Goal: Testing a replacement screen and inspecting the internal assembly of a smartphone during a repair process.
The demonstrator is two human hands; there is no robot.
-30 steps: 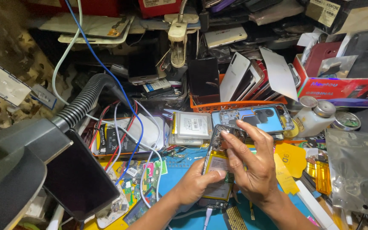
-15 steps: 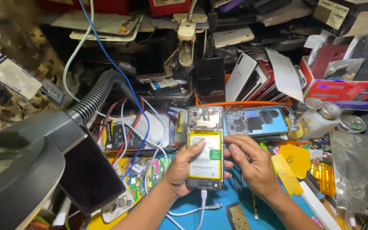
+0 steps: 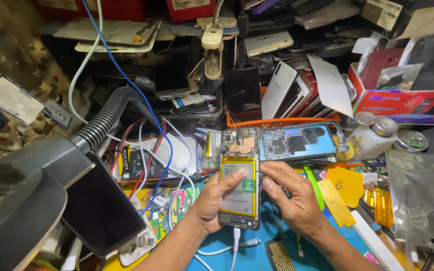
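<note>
Opened phone [image 3: 239, 175] with glossy yellow battery, glossy blue plastic back cover [image 3: 302, 142] beside it, ribbed grey hose [image 3: 107, 116], crinkled silvery bag [image 3: 420, 200], smooth blue mat [image 3: 249, 256]

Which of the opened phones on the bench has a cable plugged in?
The phone held in both hands, left hand and right hand: yellow battery showing, white cable in its bottom end. The blue back cover beside it has none.

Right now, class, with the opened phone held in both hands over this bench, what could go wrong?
1. The left hand and right hand press thumbs on the bare yellow battery; hard pressure might dent it.
2. The white cable is plugged into the opened phone; a tug could strain the port.
3. The blue back cover lies loose among clutter and may get knocked.
</note>
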